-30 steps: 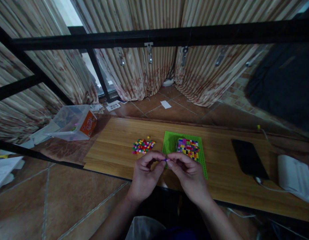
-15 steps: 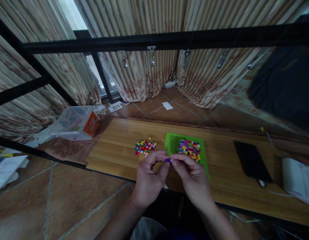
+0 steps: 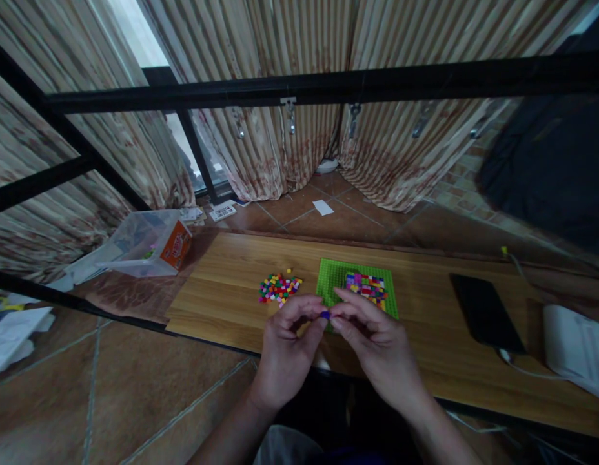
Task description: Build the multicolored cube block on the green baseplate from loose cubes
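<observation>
My left hand (image 3: 292,345) pinches a small purple-blue toy brick (image 3: 324,314) between thumb and index finger. My right hand (image 3: 379,345) meets it from the other side, its thumb and a finger closed close against the brick. Whatever small piece sits in the right fingertips is too hidden to make out. Both hands hover over the near edge of a green baseplate (image 3: 330,274). On that plate a block of many-coloured bricks (image 3: 370,284) is fixed, partly covered by my right hand. A loose pile of small coloured bricks (image 3: 277,287) lies left of the plate.
A wooden table (image 3: 222,271) bears all this. Toward its right lie a black phone (image 3: 486,313) with a cable and a white device (image 3: 578,345). Past the left end stands a clear plastic box (image 3: 144,248) with an orange label. A black metal bar (image 3: 290,87) crosses beyond the table.
The right fingers have shifted at the brick, the index finger now lifted a little. The pinkish piece seen at the right fingertips is now mostly hidden. The view has tilted slightly.
</observation>
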